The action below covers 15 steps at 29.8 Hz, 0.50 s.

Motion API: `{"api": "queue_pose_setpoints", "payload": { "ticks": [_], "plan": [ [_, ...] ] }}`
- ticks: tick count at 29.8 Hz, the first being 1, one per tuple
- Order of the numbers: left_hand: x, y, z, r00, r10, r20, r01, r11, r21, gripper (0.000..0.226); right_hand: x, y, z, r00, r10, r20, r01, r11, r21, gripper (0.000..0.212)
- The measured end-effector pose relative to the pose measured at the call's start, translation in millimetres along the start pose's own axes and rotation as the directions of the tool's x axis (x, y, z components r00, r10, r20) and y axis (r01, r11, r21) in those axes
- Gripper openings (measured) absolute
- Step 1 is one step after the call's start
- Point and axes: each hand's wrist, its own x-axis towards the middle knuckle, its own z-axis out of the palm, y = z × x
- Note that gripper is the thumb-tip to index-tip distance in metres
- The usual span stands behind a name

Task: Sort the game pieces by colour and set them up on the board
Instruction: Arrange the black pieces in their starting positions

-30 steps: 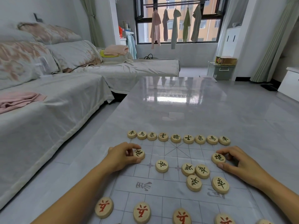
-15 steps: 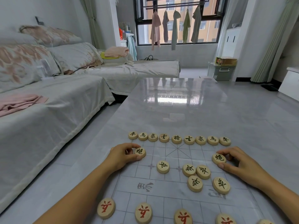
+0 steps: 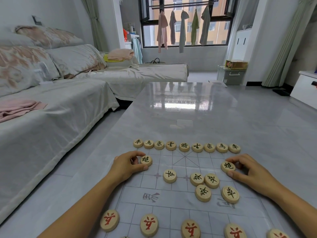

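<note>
Since neither hand has really shifted in the last sec, left hand [image 3: 127, 166] fingers still pinch the left cannon [image 3: 146, 160] nr the board [image 3: 171, 198] left edge, right hand [image 3: 252, 174] fingers the right cannon [image 3: 228, 166] nr its right edge, so both look placed, w/ black soldiers [image 3: 203, 193] left to space out.

Pale smooth wooden pieces [image 3: 169, 176] on a glossy, mirror-like table [image 3: 180, 117].

Home living room. Sheet-covered sofa [image 3: 56, 107] with cushions [image 3: 75, 57] on the left. Laundry [image 3: 182, 28] hanging at the window [image 3: 217, 30], curtains [image 3: 283, 48] beside, glossy low table [image 3: 188, 124].
</note>
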Motion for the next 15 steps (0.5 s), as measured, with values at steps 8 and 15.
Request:
{"api": "queue_pose_setpoints", "payload": {
  "ticks": [8,15],
  "plan": [
    [-2.8,5.4,-5.5,0.998,-0.023,0.064,0.026,0.999,-0.044,0.041,0.4,3.3,0.4,0.999,0.048,-0.011,-0.047,0.998,0.048,0.078],
    [-31.7,57.2,11.2,0.972,0.205,0.116,-0.213,0.975,0.066,0.035,-2.7,-4.6,-1.9,0.996,0.084,0.010,-0.084,0.993,0.079,0.045]
  ]
}}
